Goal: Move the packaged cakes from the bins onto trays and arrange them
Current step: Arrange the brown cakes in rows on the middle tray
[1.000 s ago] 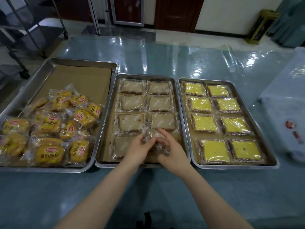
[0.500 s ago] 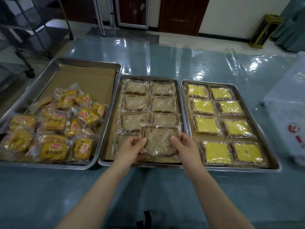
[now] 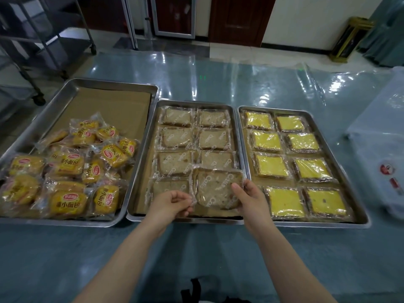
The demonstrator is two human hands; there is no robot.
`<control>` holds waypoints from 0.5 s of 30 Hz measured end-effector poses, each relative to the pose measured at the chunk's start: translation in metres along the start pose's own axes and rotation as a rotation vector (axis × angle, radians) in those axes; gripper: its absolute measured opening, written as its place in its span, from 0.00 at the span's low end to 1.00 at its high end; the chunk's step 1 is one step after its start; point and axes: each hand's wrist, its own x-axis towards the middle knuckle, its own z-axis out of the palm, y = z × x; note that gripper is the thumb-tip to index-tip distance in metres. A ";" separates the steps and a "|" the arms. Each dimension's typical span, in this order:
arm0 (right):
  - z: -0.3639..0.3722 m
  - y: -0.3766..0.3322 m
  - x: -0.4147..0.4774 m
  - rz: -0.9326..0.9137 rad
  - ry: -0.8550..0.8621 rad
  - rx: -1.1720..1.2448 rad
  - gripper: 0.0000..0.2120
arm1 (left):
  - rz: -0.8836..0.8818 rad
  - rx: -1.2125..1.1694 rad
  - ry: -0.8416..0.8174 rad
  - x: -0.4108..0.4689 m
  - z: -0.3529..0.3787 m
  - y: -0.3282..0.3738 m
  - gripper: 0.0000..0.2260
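Brown packaged cake [image 3: 216, 189] is held over near-right corner of middle tray [image 3: 185, 220]. Its wrapper is pinched at left edge by left hand [image 3: 172, 202] and at right edge by right hand [image 3: 251, 196]. Seven other cakes [image 3: 175, 165] are packed beside it. Right tray [image 3: 317, 224] w/ yellow cakes is set close alongside. Free liner is seen only in far half of left tray [image 3: 113, 83].

both hands [image 3: 172, 203] hold brown cake [image 3: 216, 189] over middle tray [image 3: 140, 189].
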 end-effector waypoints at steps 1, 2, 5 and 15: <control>-0.003 -0.001 0.001 0.029 -0.001 0.087 0.06 | -0.002 -0.029 -0.010 0.001 -0.001 0.000 0.03; -0.007 -0.001 0.003 0.061 0.005 0.180 0.09 | -0.004 -0.057 -0.032 0.002 -0.001 0.001 0.03; -0.014 -0.002 0.008 0.123 0.094 0.276 0.08 | 0.039 0.012 -0.070 0.005 0.007 0.005 0.03; -0.007 0.017 0.034 -0.078 0.168 -0.709 0.23 | 0.123 0.595 0.079 0.023 0.008 -0.008 0.06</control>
